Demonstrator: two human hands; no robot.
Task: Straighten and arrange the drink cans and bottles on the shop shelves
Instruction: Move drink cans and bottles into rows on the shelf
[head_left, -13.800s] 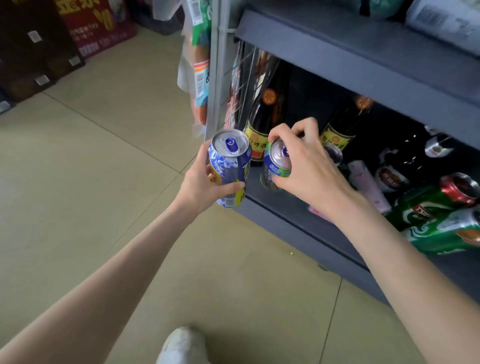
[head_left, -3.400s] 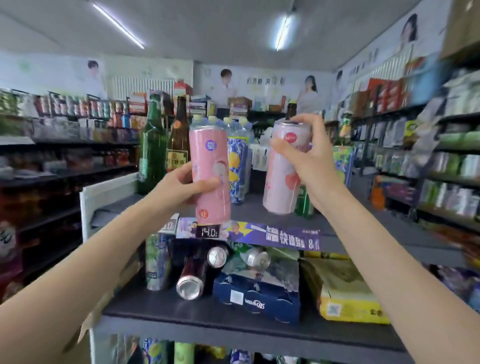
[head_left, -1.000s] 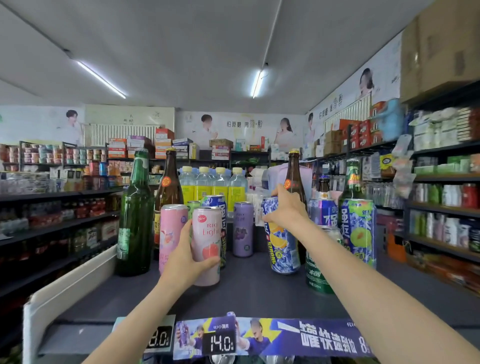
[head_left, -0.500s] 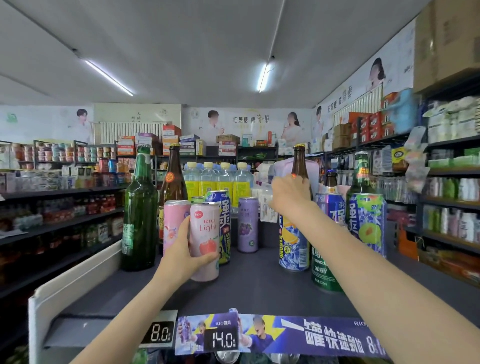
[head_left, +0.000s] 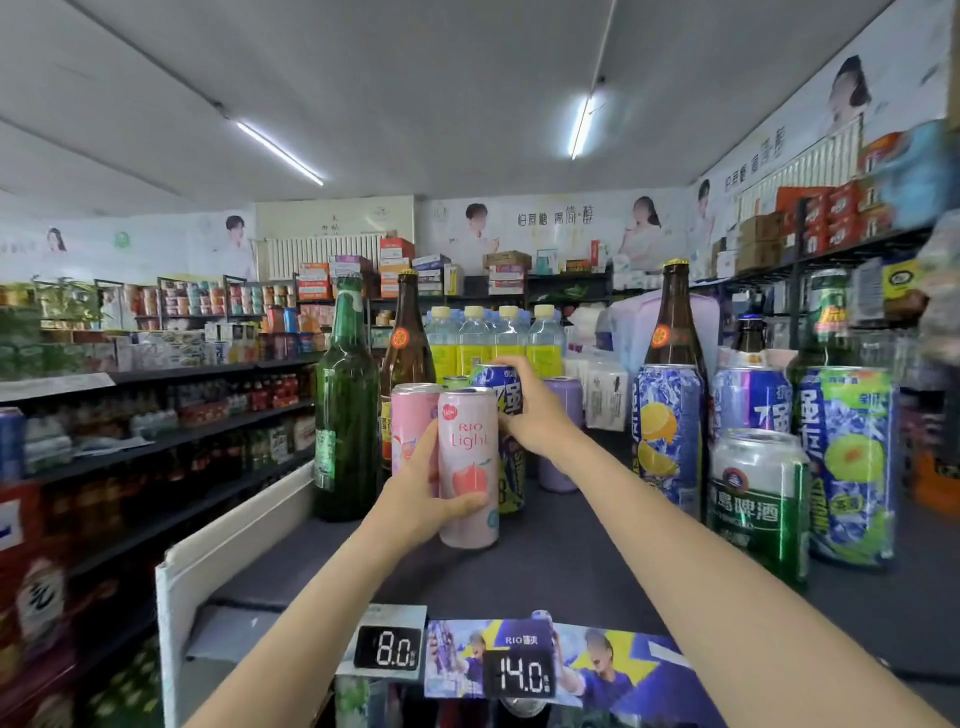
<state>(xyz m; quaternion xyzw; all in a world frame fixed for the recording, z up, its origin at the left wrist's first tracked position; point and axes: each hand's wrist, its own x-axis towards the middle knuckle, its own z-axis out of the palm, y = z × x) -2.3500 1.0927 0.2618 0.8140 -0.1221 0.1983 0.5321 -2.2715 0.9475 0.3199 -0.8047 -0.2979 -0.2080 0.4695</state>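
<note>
On the dark top shelf (head_left: 571, 566), my left hand (head_left: 415, 499) grips a slim pink RIO Light can (head_left: 467, 467) that stands upright. A second pink can (head_left: 413, 421) stands right behind it. My right hand (head_left: 535, 415) is closed around a tall blue can (head_left: 501, 384) just behind the pink one; its lower part shows yellow-green print. A purple can (head_left: 563, 431) stands farther back, partly hidden by my right hand.
A green bottle (head_left: 345, 405) and a brown bottle (head_left: 408, 343) stand at the left. To the right are a blue lemon can (head_left: 667, 436), a brown bottle (head_left: 675, 317), a green beer can (head_left: 758, 504) and a blue-green can (head_left: 849, 462). Price tags (head_left: 387, 647) line the front edge.
My right hand has left the blue lemon can at the right and moved left onto the tall blue can behind the pink one. My left hand still holds the pink can.
</note>
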